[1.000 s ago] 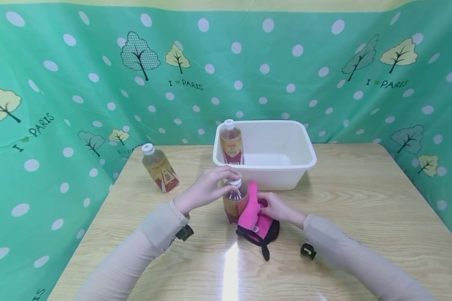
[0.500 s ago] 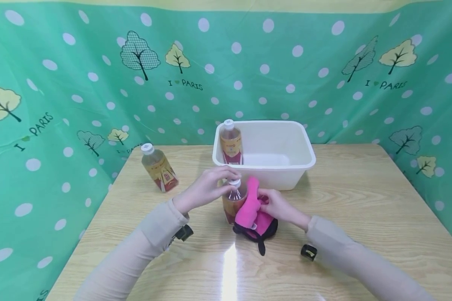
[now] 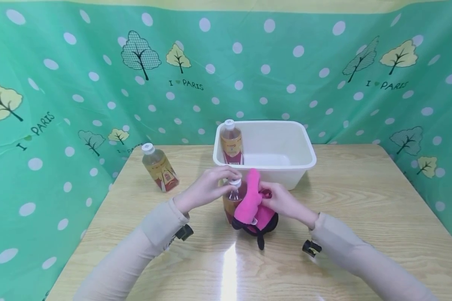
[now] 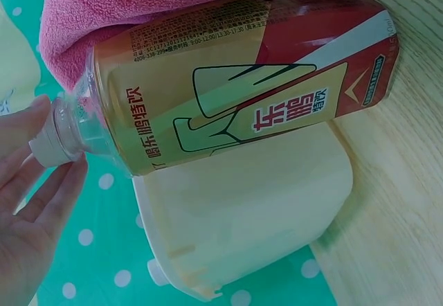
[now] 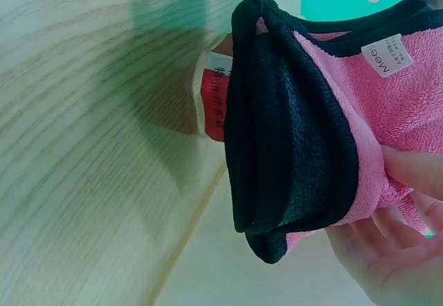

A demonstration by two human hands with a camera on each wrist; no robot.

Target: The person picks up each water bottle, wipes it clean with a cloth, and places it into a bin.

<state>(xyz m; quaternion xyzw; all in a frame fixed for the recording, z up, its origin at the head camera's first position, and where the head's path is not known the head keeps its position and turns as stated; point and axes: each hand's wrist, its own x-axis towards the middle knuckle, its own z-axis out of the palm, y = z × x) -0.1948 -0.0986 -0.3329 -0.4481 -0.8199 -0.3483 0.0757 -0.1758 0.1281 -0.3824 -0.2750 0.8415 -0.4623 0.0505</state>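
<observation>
A clear plastic drink bottle (image 4: 228, 91) with a gold and red label and white cap stands in front of a white tub. My left hand (image 3: 211, 187) pinches it at the cap and neck between thumb and fingers. A pink towel (image 3: 254, 205) with black edging and a small white tag lies folded against the bottle's right side. My right hand (image 3: 282, 201) grips the towel, thumb on one face and fingers behind, as the right wrist view shows. The towel hides part of the bottle's label and base in the head view.
Behind the hands sits the white tub (image 3: 305, 165), with a second bottle (image 3: 231, 144) upright at its left end. Another bottle (image 3: 160, 169) stands on the wooden table (image 3: 361, 188) to the left. A green dotted curtain (image 3: 248, 75) encloses the back and sides.
My right hand has shifted slightly, and the towel's upper end has risen a little higher beside the bottle. The left hand and its bottle have stayed in place.
</observation>
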